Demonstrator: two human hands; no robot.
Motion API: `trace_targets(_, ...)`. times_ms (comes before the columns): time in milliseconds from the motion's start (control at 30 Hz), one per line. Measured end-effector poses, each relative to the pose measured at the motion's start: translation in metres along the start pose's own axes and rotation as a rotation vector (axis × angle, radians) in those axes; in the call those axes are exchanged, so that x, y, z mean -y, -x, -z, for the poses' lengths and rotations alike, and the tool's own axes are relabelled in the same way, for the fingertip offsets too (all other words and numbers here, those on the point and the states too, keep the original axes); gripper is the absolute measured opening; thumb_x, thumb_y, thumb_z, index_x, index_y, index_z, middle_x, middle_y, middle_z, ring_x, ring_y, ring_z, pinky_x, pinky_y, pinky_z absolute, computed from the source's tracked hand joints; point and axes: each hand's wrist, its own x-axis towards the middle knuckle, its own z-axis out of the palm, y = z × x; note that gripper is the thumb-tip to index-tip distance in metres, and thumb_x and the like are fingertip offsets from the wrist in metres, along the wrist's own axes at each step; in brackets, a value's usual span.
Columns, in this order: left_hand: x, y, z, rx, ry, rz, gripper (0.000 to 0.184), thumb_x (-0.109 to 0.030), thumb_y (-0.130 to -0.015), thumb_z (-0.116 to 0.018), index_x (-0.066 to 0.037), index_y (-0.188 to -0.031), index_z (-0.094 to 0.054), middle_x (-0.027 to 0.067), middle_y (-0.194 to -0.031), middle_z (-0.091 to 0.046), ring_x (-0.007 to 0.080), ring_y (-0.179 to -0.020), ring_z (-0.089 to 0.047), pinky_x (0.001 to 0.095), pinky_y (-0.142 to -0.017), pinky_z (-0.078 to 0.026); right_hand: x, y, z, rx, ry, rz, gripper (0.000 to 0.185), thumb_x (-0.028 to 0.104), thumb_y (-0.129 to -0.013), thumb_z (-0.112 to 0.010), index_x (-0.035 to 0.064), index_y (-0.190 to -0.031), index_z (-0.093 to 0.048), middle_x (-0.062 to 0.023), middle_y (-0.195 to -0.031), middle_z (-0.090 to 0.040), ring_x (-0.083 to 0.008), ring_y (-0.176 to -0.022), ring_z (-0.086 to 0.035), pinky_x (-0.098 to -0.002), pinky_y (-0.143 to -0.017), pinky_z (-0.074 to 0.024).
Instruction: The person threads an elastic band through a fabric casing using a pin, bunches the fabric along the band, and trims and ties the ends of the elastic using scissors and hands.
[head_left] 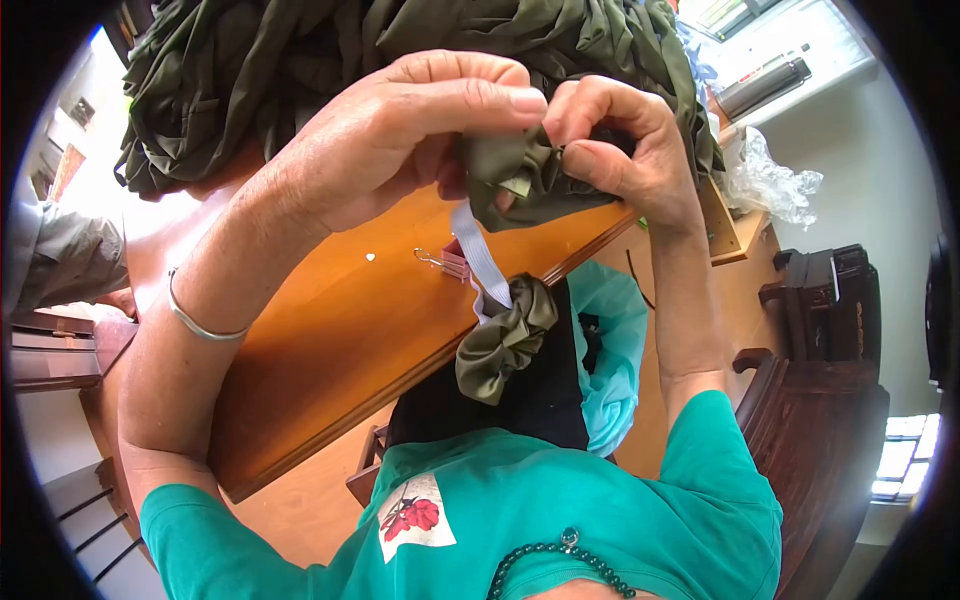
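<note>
The right hand (628, 145) pinches cloth (545, 195) to its left, elastic (481, 257) slanting below, nearer the left hand (395, 120), whose grip is unclear.

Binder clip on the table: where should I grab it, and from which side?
Take the binder clip by its silver wire handle, probably from the left. That loop sticks out over the table, while white elastic crowds the clip's right side.
</note>
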Motion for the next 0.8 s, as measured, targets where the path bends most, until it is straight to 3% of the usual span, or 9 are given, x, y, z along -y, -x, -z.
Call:
trace_targets(100, -0.008, 0.003, 0.002, -0.121, 0.034, -0.089, 0.025, -0.025, -0.097, -0.055, -0.006, -0.082, -0.051, 0.0006, -0.069, -0.052, 0.0087, -0.059, -0.054, 0.0224, -0.056, -0.047, -0.007, -0.014, -0.009, -0.037, -0.171, 0.01, 0.015, 0.015, -0.085, -0.076, 0.0054, -0.084, -0.064, 0.0014, -0.088, -0.064, -0.0038, -0.078, -0.055, -0.0195, -0.072, -0.0462)
trace_targets(267, -0.025, 0.009, 0.006, -0.216, 0.219, -0.174, 0.027, -0.028, -0.098, -0.053, -0.004, -0.083, -0.05, 0.002, -0.069, -0.048, 0.0103, -0.058, -0.049, 0.0245, -0.055, -0.041, -0.016, -0.036, -0.02, -0.061, -0.388, 0.001, 0.017, 0.022, -0.089, -0.072, 0.0074, -0.088, -0.063, 0.0027, -0.088, -0.064, -0.0031, -0.081, -0.055, -0.0188, -0.076, -0.0459)
trace_targets(300, -0.026, 0.006, 0.026, 0.06, 0.328, -0.167, 0.025, -0.021, -0.095, -0.058, 0.0, -0.108, -0.064, 0.0091, -0.084, -0.067, 0.0213, -0.077, -0.068, 0.0312, -0.069, -0.055, -0.017, -0.039, -0.02, -0.068, -0.397, 0.004, 0.017, 0.023, -0.089, -0.072, 0.0073, -0.087, -0.063, 0.0029, -0.088, -0.064, -0.0029, -0.081, -0.055, -0.0187, -0.076, -0.0458)
trace_targets(400, -0.022, 0.006, 0.032, -0.009, 0.269, -0.182, 0.024, -0.023, -0.095, -0.059, -0.001, -0.102, -0.064, 0.0076, -0.079, -0.066, 0.0199, -0.072, -0.066, 0.0292, -0.066, -0.054, -0.02, -0.042, -0.017, -0.097, -0.286, 0.059, 0.015, 0.018, -0.09, -0.07, 0.0071, -0.098, -0.067, 0.0043, -0.087, -0.062, -0.0018, -0.081, -0.054, -0.0182, -0.076, -0.045)
trace_targets(467, -0.021, 0.007, 0.031, -0.072, 0.256, -0.177, 0.02, -0.021, -0.094, -0.061, -0.002, -0.099, -0.064, 0.0065, -0.083, -0.065, 0.0162, -0.073, -0.065, 0.0279, -0.064, -0.054, -0.012, -0.038, -0.021, -0.179, -0.092, 0.093, 0.019, 0.015, -0.09, -0.069, 0.0079, -0.107, -0.068, 0.0054, -0.087, -0.06, -0.0014, -0.08, -0.053, -0.0182, -0.076, -0.0444)
trace_targets(500, -0.019, 0.007, 0.031, -0.107, 0.262, -0.178, 0.019, -0.02, -0.094, -0.061, -0.002, -0.099, -0.064, 0.0062, -0.084, -0.065, 0.0154, -0.074, -0.065, 0.0279, -0.064, -0.054, -0.011, -0.035, -0.015, -0.157, -0.004, 0.069, 0.026, 0.008, -0.09, -0.067, 0.0091, -0.117, -0.069, 0.0056, -0.085, -0.058, -0.0028, -0.079, -0.051, -0.019, -0.075, -0.0428)
trace_targets(600, -0.014, 0.004, 0.031, -0.148, 0.222, -0.159, 0.02, -0.019, -0.094, -0.063, -0.001, -0.101, -0.065, 0.0051, -0.087, -0.064, 0.0137, -0.075, -0.064, 0.0292, -0.064, -0.055, -0.007, -0.031, -0.01, -0.048, 0.254, 0.248, 0.027, 0.002, -0.089, -0.065, 0.0074, -0.115, -0.07, 0.0043, -0.082, -0.056, -0.0054, -0.078, -0.049, -0.0207, -0.072, -0.0414)
trace_targets(633, -0.012, 0.004, 0.029, -0.171, 0.202, -0.148, 0.02, -0.02, -0.094, -0.063, -0.002, -0.102, -0.065, 0.0048, -0.087, -0.064, 0.0137, -0.075, -0.064, 0.0293, -0.064, -0.055, -0.004, -0.027, -0.009, -0.019, 0.279, 0.215, 0.028, -0.003, -0.087, -0.064, 0.0058, -0.112, -0.072, 0.0026, -0.08, -0.055, -0.0073, -0.077, -0.049, -0.0218, -0.071, -0.0405)
trace_targets(800, -0.002, 0.001, 0.024, -0.129, 0.086, -0.069, 0.021, -0.025, -0.098, -0.058, -0.004, -0.094, -0.06, 0.0017, -0.081, -0.062, 0.007, -0.066, -0.059, 0.0238, -0.06, -0.053, -0.008, -0.011, -0.009, 0.019, 0.099, 0.112, 0.029, -0.006, -0.083, -0.063, 0.0043, -0.108, -0.073, 0.0024, -0.078, -0.054, -0.0066, -0.072, -0.047, -0.0217, -0.064, -0.0387)
